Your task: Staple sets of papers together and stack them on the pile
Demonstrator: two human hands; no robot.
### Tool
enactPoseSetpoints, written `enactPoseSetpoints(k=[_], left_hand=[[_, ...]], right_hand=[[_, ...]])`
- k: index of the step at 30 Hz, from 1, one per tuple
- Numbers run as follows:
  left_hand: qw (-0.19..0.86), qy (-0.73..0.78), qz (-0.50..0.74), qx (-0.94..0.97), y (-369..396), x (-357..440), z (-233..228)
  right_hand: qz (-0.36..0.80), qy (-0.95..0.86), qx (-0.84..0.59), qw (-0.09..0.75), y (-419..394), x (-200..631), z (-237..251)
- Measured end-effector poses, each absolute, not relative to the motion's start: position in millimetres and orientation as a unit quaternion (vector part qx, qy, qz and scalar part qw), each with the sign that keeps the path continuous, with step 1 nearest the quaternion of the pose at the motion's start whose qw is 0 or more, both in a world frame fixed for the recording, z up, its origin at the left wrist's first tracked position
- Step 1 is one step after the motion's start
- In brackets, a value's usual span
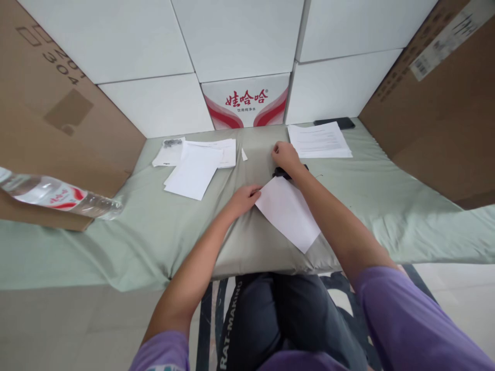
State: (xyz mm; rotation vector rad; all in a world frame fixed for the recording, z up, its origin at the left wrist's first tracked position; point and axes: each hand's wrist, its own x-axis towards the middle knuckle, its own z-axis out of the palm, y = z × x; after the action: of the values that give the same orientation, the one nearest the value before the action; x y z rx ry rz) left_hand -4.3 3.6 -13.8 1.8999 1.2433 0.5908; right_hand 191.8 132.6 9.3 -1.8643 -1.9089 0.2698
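White sheet (288,211), left grip (244,198) at edge

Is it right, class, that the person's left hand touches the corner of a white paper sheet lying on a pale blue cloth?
No. The head view shows the cloth is pale green, not blue. The rest holds: the left hand touches the corner of the white paper sheet lying on it.

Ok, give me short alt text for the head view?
The left hand pins a white sheet on the green cloth while the right hand rests on a small black object. More papers lie beyond.
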Motion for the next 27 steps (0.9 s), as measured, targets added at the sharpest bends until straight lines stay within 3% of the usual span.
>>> enactPoseSetpoints(k=[14, 27], left_hand=[[0.396, 0.494, 0.233, 0.738, 4, -6, -14], [0.372, 0.496, 0.22, 0.753, 1, -6, -10]], right_hand=[[0.122, -0.681, -0.669, 0.273, 146, 202, -1], [0.007, -0.711, -0.691, 0.127, 124, 180, 10]])
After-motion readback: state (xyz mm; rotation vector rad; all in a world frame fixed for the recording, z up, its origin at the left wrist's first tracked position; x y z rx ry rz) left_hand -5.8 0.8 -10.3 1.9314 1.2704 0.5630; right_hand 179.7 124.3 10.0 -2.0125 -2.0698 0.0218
